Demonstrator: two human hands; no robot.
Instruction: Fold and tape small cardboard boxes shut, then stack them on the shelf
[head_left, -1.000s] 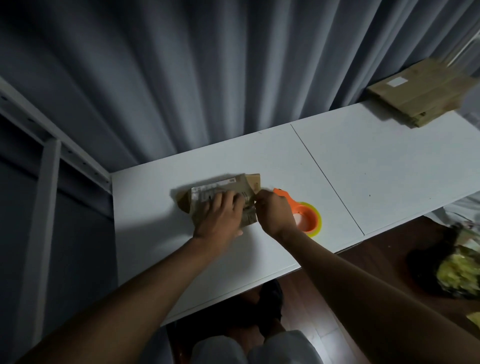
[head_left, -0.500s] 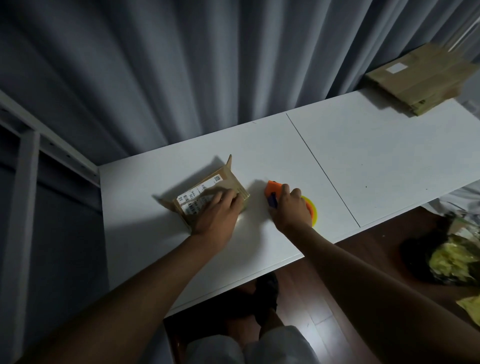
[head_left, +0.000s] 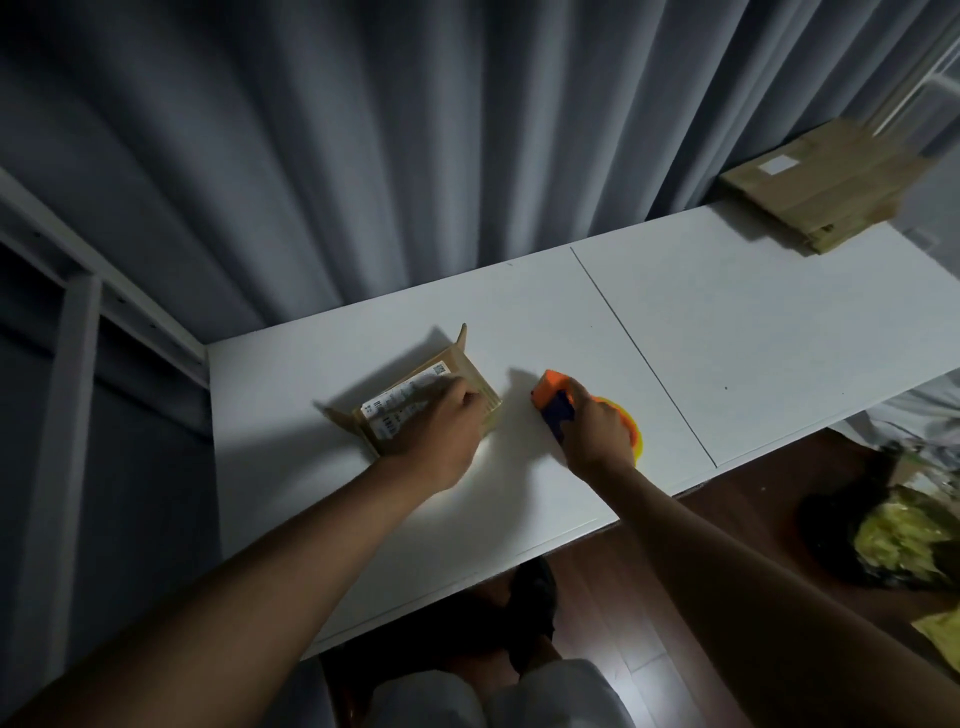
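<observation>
Your small brown box (head_left: 470, 375) lies flat with a white label on top and end flaps sticking out. Your orange tape roller (head_left: 555, 391) sits just right of it.

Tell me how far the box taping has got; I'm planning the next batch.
Done: the small box is folded, end flaps sticking out. In hand: left hand presses it down; right hand grips the tape dispenser. Left: taping, shelving, and the flat cardboard stack.
</observation>
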